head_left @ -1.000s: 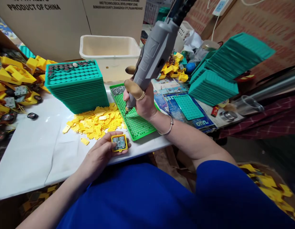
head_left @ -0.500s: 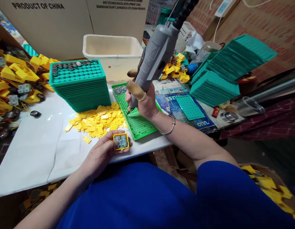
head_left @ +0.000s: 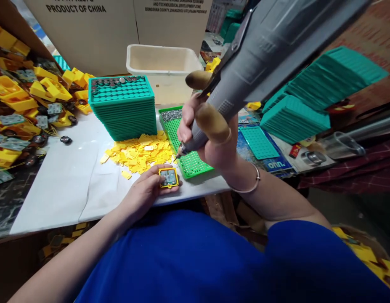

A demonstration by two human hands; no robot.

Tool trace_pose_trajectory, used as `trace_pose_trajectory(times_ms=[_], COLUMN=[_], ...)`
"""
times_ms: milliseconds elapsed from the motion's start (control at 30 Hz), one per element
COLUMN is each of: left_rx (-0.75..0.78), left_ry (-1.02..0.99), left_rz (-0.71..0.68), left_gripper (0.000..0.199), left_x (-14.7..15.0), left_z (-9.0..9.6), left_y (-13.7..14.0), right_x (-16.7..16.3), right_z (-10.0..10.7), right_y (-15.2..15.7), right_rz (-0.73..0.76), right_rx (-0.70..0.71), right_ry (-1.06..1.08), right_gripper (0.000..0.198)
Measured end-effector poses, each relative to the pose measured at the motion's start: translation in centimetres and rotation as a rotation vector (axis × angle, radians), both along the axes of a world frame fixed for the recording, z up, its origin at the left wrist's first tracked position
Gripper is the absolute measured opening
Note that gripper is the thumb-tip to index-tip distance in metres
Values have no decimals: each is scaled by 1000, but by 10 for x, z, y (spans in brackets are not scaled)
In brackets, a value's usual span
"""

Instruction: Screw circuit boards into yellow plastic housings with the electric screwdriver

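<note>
Near the table's front edge, my left hand point(head_left: 150, 185) grips a small square yellow plastic case point(head_left: 168, 178), its open side up, with a circuit board showing inside. My right hand point(head_left: 213, 130) is wrapped round a grey electric screwdriver point(head_left: 242, 80), with finger cots on two fingers. The driver's tip points down and left, above the case and apart from it. Beneath the right hand lies a green perforated tray point(head_left: 191, 165), with small metal screws point(head_left: 171, 115) at its far end. A heap of flat yellow plastic pieces point(head_left: 141, 152) spreads left of the tray.
A stack of teal trays point(head_left: 123, 115) holds dark round parts on top. Behind it stands a cream tub point(head_left: 165, 80). Yellow housings with wired parts point(head_left: 43, 90) pile up at left. More teal trays point(head_left: 324, 84) and a clear cup point(head_left: 348, 145) are at right.
My right hand has lifted the screwdriver up and closer to the camera, its tip moving from over the tray toward the case. The whole view has shifted slightly; my left hand keeps its hold.
</note>
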State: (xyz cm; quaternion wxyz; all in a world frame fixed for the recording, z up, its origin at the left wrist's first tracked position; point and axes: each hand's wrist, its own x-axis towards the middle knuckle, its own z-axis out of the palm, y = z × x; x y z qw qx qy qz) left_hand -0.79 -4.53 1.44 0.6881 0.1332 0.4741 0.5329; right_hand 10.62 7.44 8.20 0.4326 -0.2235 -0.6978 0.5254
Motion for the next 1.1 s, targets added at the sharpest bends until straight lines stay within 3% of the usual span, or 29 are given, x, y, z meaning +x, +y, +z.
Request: trace_pose_trajectory(times_ms=[133, 233, 333, 567, 700, 800, 967, 1100], left_rx=[35, 48, 51, 45, 44, 52, 63, 54], left_ry=[-3, 7, 5, 20, 18, 24, 25, 27], left_rz=[-4, -16, -18, -7, -9, -7, -3, -5], left_gripper=[45, 48, 49, 43, 42, 40, 38, 38], left_x=[0, 0, -1, 0, 0, 1, 1, 1], left_z=[-3, -5, -6, -7, -6, -7, -6, -6], left_y=[-1, -2, -2, -1, -1, -2, -2, -1], right_x=[0, -3, -6, -6, -5, -6, -6, -5], right_z=[0, -4, -7, -14, -19, -20, -15, -14], right_y=[-22, -27, -27, -24, -23, -22, -24, -24], right_rz=[156, 74, 56, 212, 251, 250, 139, 180], right_rx=[-76, -82, -76, -144, -149, -117, -80, -130], right_ry=[145, -2, 15, 266, 273, 246, 23, 121], right_gripper=[54, 62, 63, 34, 24, 29, 48, 43])
